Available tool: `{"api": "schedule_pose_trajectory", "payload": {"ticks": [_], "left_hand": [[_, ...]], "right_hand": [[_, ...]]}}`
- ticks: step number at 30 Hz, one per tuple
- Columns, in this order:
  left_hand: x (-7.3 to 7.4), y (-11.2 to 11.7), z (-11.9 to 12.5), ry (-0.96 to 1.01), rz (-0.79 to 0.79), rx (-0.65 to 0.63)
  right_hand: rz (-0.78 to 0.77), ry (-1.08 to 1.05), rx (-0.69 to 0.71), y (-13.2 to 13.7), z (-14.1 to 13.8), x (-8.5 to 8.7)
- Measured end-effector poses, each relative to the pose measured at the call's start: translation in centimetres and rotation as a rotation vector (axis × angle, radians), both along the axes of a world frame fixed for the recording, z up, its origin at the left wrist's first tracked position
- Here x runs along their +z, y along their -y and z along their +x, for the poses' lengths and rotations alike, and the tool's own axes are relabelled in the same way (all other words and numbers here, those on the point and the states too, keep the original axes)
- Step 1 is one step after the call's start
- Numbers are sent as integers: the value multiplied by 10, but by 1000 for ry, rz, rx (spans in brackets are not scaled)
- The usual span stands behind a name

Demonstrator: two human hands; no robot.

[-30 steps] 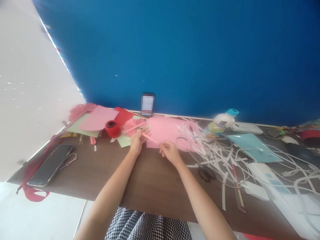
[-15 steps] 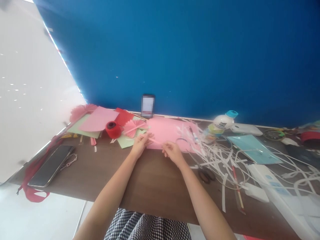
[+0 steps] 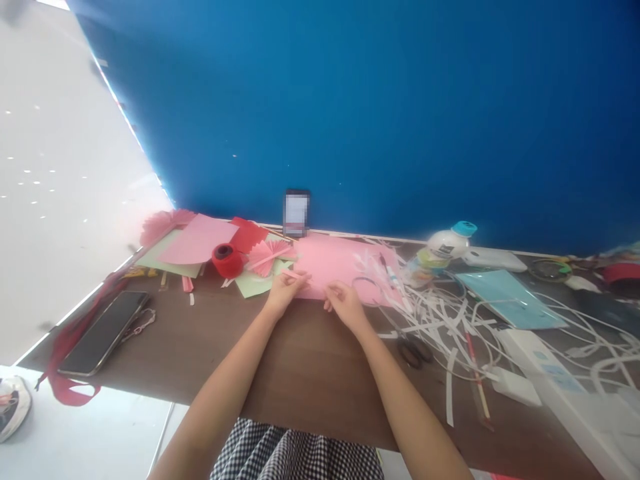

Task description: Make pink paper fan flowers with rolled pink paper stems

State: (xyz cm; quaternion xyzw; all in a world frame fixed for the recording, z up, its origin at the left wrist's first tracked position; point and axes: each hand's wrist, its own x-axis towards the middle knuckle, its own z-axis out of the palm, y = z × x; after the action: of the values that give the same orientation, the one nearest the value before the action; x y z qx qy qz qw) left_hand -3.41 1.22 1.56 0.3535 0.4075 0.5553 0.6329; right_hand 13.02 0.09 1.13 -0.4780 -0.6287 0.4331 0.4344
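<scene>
My left hand [image 3: 286, 291] is closed in a pinch on a narrow pink paper strip [image 3: 294, 274], which shows at the fingertips. My right hand [image 3: 343, 301] is a little to the right, its fingers curled together; whether anything is in them is too blurred to tell. Both hands are over the near edge of a pink paper sheet [image 3: 333, 260] lying on the brown table [image 3: 300, 373]. A pleated pink paper fan [image 3: 267, 257] rests just beyond my left hand, partly over a light green sheet [image 3: 251, 285].
A red ribbon roll [image 3: 227, 261] and paper sheets are on the left, near a phone [image 3: 106, 333]. At right are scissors [image 3: 414, 351], tangled white strips and cables, a bottle [image 3: 445, 245] and a power strip [image 3: 545, 373]. Another phone [image 3: 296, 213] leans on the blue wall.
The pink strip that stretched between both hands is now at my left hand, its end pointing left. My right hand has come off it and stayed nearly in place. A shoe appears at lower left.
</scene>
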Motion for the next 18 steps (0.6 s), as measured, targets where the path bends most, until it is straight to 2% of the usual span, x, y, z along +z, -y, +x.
{"api": "schedule_pose_trajectory", "payload": {"ticks": [6, 12, 18], "left_hand": [[-1, -3, -1, 63, -14, 69], [-3, 3, 4, 92, 10, -13], [-3, 5, 5, 21, 16, -52]], "right_hand": [[39, -62, -77, 3, -3, 2], [51, -44, -81, 4, -5, 1], [58, -82, -54, 7, -9, 6]]}}
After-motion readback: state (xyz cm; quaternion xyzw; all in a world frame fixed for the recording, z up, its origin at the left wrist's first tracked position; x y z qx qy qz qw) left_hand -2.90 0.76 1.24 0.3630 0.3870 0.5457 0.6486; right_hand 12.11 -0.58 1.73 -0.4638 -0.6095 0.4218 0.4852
